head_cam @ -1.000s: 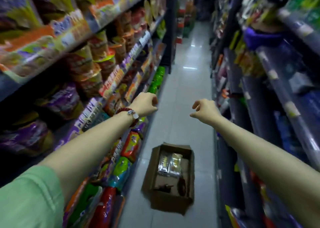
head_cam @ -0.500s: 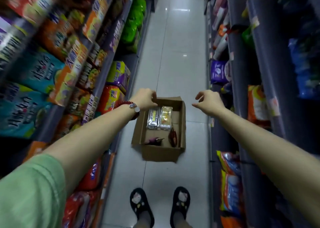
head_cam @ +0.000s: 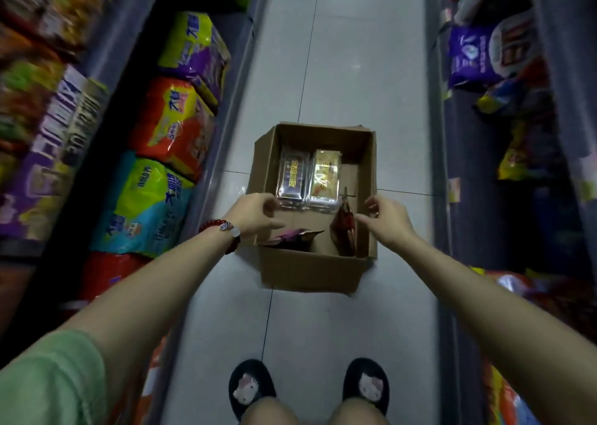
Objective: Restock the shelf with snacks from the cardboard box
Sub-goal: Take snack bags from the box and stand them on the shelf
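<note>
An open cardboard box (head_cam: 310,271) stands on the aisle floor in front of me. Inside lie a silver snack pack (head_cam: 292,179) and a gold snack pack (head_cam: 324,179) side by side, a purple packet (head_cam: 295,235) at the near left and a dark red packet (head_cam: 344,230) at the near right. My left hand (head_cam: 255,216), with a red bead bracelet at the wrist, hovers over the box's left side with fingers loosely curled, holding nothing. Over the right wall hovers my right hand (head_cam: 386,216), fingers loosely spread and empty.
Shelves line both sides of the narrow aisle. The left shelf (head_cam: 223,124) carries large noodle multipacks in yellow-purple (head_cam: 193,53), orange (head_cam: 174,121) and green-blue (head_cam: 145,205). On the right shelf (head_cam: 439,140) sit a purple bag (head_cam: 468,56) and other bags. My slippered feet (head_cam: 252,387) stand behind the box.
The view has tilted down from the aisle to the box. Both hands have dropped from chest height to just above the box, one over each side.
</note>
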Demonstrator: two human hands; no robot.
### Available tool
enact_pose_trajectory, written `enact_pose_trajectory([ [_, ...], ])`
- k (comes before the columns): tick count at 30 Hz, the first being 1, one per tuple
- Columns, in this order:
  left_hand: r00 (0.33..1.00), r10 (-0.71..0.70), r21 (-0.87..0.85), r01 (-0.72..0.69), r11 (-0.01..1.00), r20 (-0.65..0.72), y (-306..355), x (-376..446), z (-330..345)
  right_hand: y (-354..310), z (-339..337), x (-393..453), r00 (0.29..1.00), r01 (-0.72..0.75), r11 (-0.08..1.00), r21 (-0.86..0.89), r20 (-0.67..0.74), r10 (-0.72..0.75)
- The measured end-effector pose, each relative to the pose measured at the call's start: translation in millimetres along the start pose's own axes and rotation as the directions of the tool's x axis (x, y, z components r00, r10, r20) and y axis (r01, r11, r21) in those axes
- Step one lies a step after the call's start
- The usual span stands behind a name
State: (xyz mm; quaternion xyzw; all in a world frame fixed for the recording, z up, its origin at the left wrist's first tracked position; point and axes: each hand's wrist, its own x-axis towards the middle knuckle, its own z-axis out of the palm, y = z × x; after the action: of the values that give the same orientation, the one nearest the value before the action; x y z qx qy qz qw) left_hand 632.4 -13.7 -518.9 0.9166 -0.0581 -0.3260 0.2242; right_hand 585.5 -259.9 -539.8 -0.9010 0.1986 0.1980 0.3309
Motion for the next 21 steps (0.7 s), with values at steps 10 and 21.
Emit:
enact_pose_trajectory([
  [10,0.974,0.189,-0.134,-0.172,0.976,0.128,-80.3,87.2,100.5,69.4,110.6,82.4,0.997,-0.030,0.992,0.122,-0.064,0.038],
  [21,0.972,0.211,-0.271,-0.232,0.934,-0.105,-108.3,128.3,110.8,72.8,99.2,117.2,0.996,0.018,0.998,0.064,0.085,-0.023],
])
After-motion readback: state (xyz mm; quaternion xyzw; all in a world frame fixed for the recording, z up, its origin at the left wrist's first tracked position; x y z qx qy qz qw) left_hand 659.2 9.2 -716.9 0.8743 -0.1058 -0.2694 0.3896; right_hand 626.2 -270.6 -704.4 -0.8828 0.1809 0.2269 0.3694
